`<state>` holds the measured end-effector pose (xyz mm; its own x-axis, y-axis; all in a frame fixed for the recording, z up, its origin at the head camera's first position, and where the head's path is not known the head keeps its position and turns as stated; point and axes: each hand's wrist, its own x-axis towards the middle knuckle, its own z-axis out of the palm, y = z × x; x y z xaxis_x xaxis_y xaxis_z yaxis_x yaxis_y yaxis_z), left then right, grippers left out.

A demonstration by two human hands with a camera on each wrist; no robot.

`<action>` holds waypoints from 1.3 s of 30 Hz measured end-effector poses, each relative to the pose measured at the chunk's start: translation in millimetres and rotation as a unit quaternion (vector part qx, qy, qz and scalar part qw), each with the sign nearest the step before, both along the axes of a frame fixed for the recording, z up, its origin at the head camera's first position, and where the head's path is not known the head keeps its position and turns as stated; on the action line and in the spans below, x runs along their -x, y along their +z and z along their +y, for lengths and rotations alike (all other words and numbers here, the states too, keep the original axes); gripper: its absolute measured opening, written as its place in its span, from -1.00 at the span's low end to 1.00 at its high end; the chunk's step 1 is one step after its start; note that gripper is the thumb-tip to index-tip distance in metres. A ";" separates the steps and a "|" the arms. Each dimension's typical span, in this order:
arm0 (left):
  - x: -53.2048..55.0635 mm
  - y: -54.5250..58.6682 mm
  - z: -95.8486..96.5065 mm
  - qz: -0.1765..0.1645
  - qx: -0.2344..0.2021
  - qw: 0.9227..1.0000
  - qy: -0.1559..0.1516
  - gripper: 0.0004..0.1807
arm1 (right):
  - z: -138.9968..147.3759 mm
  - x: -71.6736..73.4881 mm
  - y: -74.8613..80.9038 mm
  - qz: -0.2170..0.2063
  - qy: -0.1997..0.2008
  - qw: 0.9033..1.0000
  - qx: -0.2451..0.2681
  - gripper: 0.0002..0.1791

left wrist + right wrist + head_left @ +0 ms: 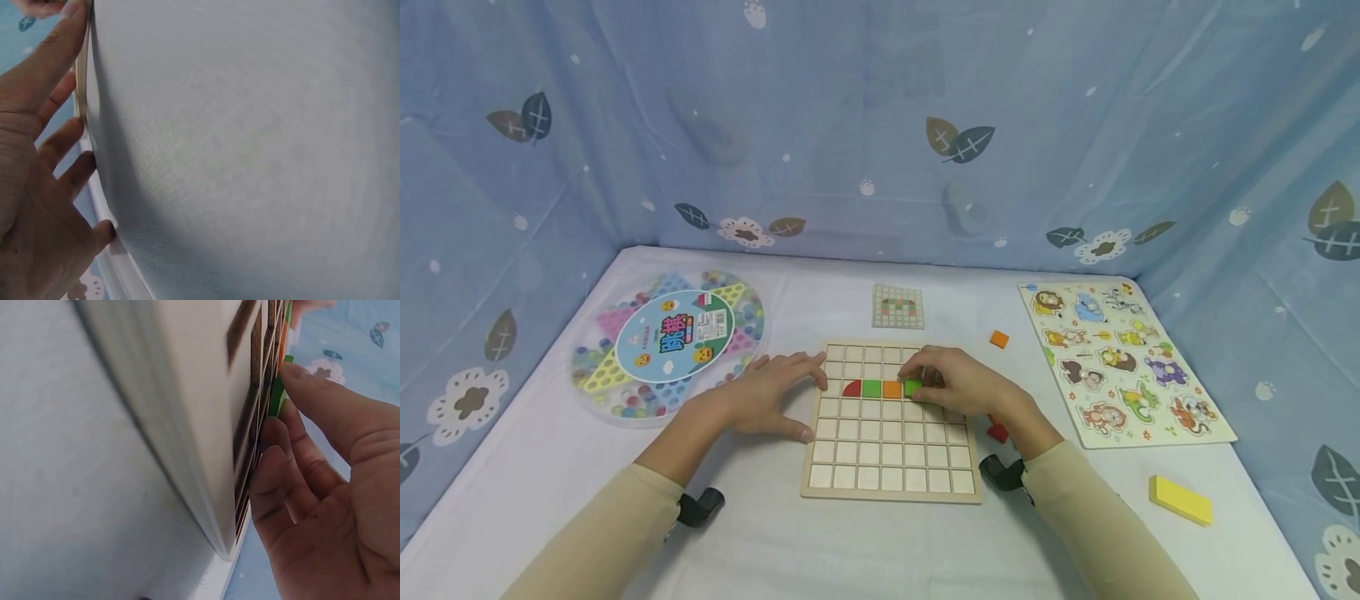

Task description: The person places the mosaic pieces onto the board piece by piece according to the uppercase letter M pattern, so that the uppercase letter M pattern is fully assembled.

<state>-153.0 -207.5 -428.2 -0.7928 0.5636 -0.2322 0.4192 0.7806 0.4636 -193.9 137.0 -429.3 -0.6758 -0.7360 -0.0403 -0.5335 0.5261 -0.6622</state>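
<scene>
A wooden grid board [883, 455] lies on the white table. In one of its rows sit a red rounded tile [852, 389], a green square tile [871, 389] and an orange square tile [891, 390], side by side. Just right of the orange one, my right hand [958, 381] pinches another green tile [912, 387] between thumb and fingers. That green tile [277, 394] stands slightly tilted at the board's surface in the right wrist view. My left hand [760, 395] rests with spread fingers along the board's left edge, thumb near the lower part.
Behind the board lies a small pattern card [898, 321]. To the right are a loose orange tile [999, 339], red pieces [997, 432] partly under my right arm, an animal puzzle board [1108, 400] and a yellow block [1180, 500]. A round marble game box [673, 342] lies left.
</scene>
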 end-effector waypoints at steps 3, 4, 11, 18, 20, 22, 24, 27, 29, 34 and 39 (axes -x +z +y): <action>-0.2 -0.4 -0.1 0.000 0.003 1.000 0.002 -0.32 | -0.2 0.2 -0.3 0.002 -0.001 1.000 -0.001 -0.70; -0.3 -0.3 -0.1 0.000 0.003 1.000 0.003 -0.32 | -0.1 0.3 -0.5 0.002 0.000 1.000 -0.001 -0.70; -1.2 1.0 0.2 0.002 0.003 1.000 0.003 -0.32 | 0.8 0.0 -0.4 0.004 -0.001 1.000 -0.004 -0.70; -0.9 1.4 0.3 0.005 0.001 1.000 0.000 -0.33 | 3.5 -0.3 0.5 -0.015 -0.018 1.000 -0.008 -0.70; -0.7 1.6 0.4 0.005 0.002 1.000 -0.001 -0.33 | 4.7 -0.1 -0.1 -0.020 -0.022 1.000 -0.005 -0.70; -0.5 1.6 0.4 0.005 0.003 1.000 -0.003 -0.32 | 6.1 -0.7 0.4 -0.026 -0.022 0.999 0.004 -0.70; -0.4 1.8 0.4 0.005 0.004 1.000 -0.004 -0.32 | 7.2 -2.0 1.5 -0.032 -0.024 0.999 0.014 -0.69; -0.2 2.0 0.4 0.007 0.002 1.000 -0.003 -0.30 | 9.1 -4.4 3.6 -0.039 -0.023 0.999 0.031 -0.69; -0.4 1.6 0.7 0.006 0.002 1.000 -0.003 -0.30 | 10.7 -6.2 3.7 -0.042 -0.023 0.998 0.037 -0.68; -1.1 0.3 1.9 0.001 0.007 1.000 -0.002 -0.30 | 13.5 -10.1 2.0 -0.048 -0.024 0.998 0.038 -0.68; -1.5 1.3 1.1 0.005 0.004 1.000 0.000 -0.30 | 15.9 -11.7 4.7 -0.038 -0.023 0.998 0.038 -0.69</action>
<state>-151.5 -206.5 -426.9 -0.7945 0.5621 -0.2296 0.4242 0.7844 0.4525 -182.1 152.9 -424.6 -0.7062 -0.7069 -0.0389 -0.4561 0.4963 -0.7387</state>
